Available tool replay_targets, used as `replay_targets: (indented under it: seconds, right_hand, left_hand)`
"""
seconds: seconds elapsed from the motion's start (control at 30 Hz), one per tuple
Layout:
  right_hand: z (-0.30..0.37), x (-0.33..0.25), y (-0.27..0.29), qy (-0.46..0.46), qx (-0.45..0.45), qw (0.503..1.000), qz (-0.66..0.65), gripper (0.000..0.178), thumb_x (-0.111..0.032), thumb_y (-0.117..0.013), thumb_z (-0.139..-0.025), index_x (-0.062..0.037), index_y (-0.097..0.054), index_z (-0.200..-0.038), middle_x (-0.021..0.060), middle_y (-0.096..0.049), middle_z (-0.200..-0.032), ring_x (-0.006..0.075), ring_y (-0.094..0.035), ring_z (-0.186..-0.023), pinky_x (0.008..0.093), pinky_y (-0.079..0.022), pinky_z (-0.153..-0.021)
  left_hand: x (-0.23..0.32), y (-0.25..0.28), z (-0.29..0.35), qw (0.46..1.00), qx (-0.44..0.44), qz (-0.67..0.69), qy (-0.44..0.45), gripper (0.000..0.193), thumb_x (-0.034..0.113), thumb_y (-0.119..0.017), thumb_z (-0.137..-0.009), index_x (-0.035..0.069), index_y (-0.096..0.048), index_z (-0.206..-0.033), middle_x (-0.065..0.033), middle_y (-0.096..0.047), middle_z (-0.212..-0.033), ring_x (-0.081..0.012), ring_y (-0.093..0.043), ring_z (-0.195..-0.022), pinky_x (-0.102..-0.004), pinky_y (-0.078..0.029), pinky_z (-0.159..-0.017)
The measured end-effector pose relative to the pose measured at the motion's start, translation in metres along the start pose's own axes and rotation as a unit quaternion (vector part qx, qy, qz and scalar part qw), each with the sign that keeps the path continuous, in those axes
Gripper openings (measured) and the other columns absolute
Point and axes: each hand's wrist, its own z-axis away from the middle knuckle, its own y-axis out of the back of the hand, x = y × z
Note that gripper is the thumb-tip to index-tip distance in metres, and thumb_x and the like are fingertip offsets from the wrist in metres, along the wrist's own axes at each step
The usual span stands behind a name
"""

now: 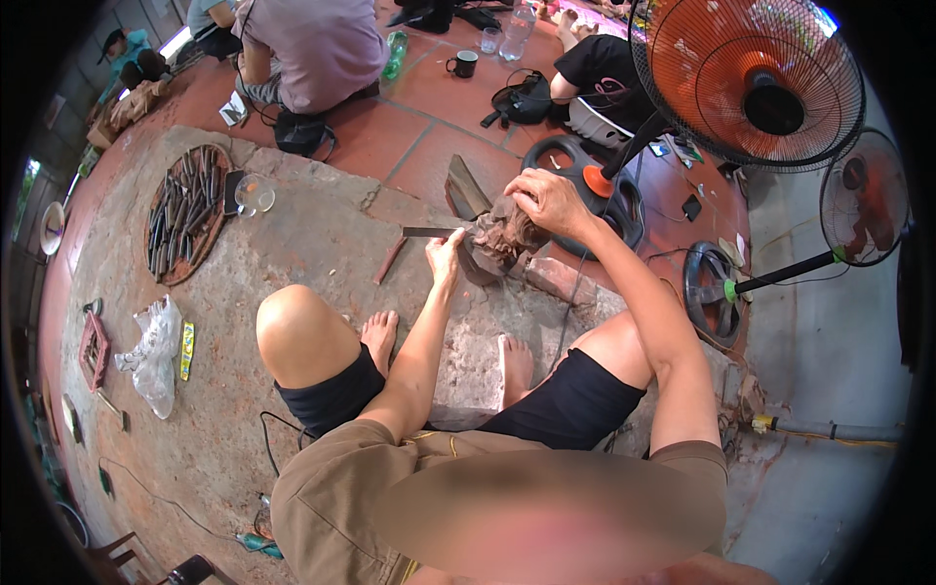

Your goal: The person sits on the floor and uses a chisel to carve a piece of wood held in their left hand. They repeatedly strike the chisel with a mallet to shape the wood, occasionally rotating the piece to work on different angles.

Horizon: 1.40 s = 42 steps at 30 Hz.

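Observation:
My left hand point(445, 255) is closed on a flat dark metal strip point(421, 232), which looks like a blade blank and points out to the left. Beside it, my right hand point(552, 203) curls its fingers onto the top of a crumpled brown rag-like bundle point(505, 236). The strip's right end reaches the bundle's left side; what lies underneath is mostly hidden. A greyish-brown board point(467, 185) slants up just behind the bundle. On the ground left of my left hand lies a thin reddish-brown stick point(391, 260).
A round tray point(207, 252) of dark strips sits at left beside a clear bowl point(254, 194). A plastic bag point(156, 356) lies nearer. Two standing fans, one with an orange centre point(773, 100), rise at right. A mug point(463, 64) and seated people point(310, 49) are farther back.

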Motion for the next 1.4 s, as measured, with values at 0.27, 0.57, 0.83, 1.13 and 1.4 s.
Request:
replay_targets:
  seconds: [0.27,0.57,0.83,1.13,1.4]
  right_hand:
    - [-0.002,-0.003,0.000,-0.004,-0.004,1.000,-0.002,0.012,-0.014,-0.056,-0.085,-0.0072,-0.065,-0.090,0.0076,-0.062,-0.084,0.0261,-0.062,-0.079,0.0356,-0.050,-0.069]
    - [-0.002,-0.007,0.003,-0.039,-0.019,0.999,-0.011,0.016,-0.017,-0.053,-0.084,-0.0093,-0.066,-0.089,0.0071,-0.064,-0.088,0.0266,-0.063,-0.084,0.0388,-0.051,-0.073]
    - [-0.004,-0.009,0.003,-0.026,-0.012,0.999,-0.016,0.015,-0.016,-0.054,-0.084,-0.0087,-0.066,-0.088,0.0072,-0.063,-0.087,0.0269,-0.063,-0.084,0.0381,-0.051,-0.073]
    - [-0.004,-0.008,0.003,-0.013,-0.003,1.000,-0.017,0.014,-0.014,-0.055,-0.083,-0.0077,-0.066,-0.087,0.0078,-0.063,-0.085,0.0274,-0.063,-0.083,0.0387,-0.051,-0.073]
    - [-0.001,-0.004,0.002,-0.003,-0.003,1.000,-0.008,0.012,-0.014,-0.057,-0.085,-0.0078,-0.065,-0.090,0.0080,-0.062,-0.086,0.0271,-0.063,-0.080,0.0359,-0.050,-0.070]
  left_hand:
    - [-0.007,0.004,-0.004,0.998,-0.030,0.047,0.008,0.019,0.011,-0.076,-0.077,0.001,-0.068,-0.091,-0.0049,-0.068,-0.084,-0.0127,-0.061,-0.072,-0.0258,-0.048,-0.068]
    - [-0.008,0.003,-0.003,0.999,0.014,0.046,0.001,0.017,0.012,-0.077,-0.076,0.002,-0.067,-0.086,-0.0026,-0.066,-0.078,-0.0110,-0.058,-0.067,-0.0252,-0.045,-0.065]
    - [-0.001,0.008,-0.002,1.000,0.009,-0.007,0.015,0.018,0.015,-0.077,-0.076,0.001,-0.068,-0.083,-0.0022,-0.066,-0.076,-0.0107,-0.058,-0.065,-0.0250,-0.045,-0.062]
    - [-0.001,0.006,-0.001,0.999,-0.017,0.038,0.022,0.014,0.009,-0.074,-0.079,0.001,-0.069,-0.090,-0.0037,-0.068,-0.082,-0.0120,-0.061,-0.070,-0.0255,-0.048,-0.067]
    - [-0.002,0.002,0.002,0.999,-0.007,0.038,0.002,0.017,0.008,-0.073,-0.079,0.001,-0.067,-0.093,-0.0039,-0.068,-0.085,-0.0119,-0.061,-0.073,-0.0259,-0.048,-0.069]
